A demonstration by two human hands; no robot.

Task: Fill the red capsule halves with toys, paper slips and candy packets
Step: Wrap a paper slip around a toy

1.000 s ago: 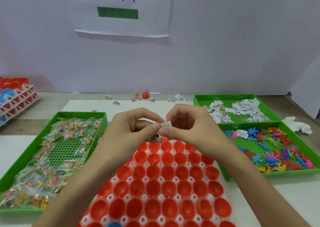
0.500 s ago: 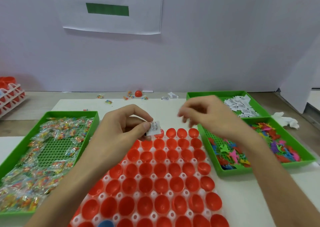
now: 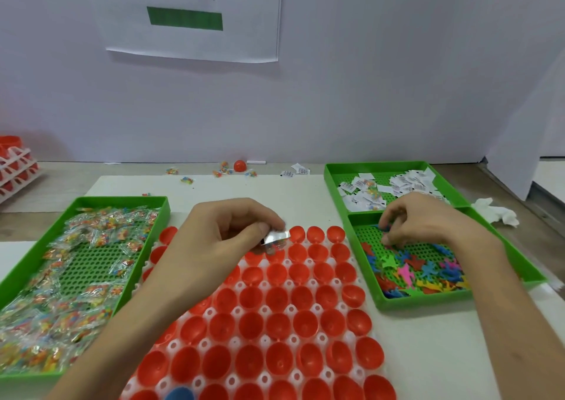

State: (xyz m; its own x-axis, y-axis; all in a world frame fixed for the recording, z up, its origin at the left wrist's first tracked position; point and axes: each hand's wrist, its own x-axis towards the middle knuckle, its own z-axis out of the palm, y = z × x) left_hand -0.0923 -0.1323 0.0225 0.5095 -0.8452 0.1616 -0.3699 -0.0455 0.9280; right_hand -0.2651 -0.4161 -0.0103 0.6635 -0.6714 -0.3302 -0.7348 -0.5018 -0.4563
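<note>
All the red capsule halves [image 3: 276, 305] we can see look empty, so we judge the filling is only beginning. Our left hand [image 3: 220, 240] pinches a paper slip [image 3: 276, 237] between thumb and forefinger; the back rows of halves lie just under this pinch. Our right hand [image 3: 428, 222] curls its fingers among the toys [image 3: 406, 274] in the green tray [image 3: 428, 303], well to the right of the pinch; whether it grasps one, we cannot tell. Candy packets [image 3: 61, 314] wait to the pinch's left.

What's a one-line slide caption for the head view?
Left hand pinches a paper slip over the red capsule halves while the right hand reaches into the toy tray.
</note>
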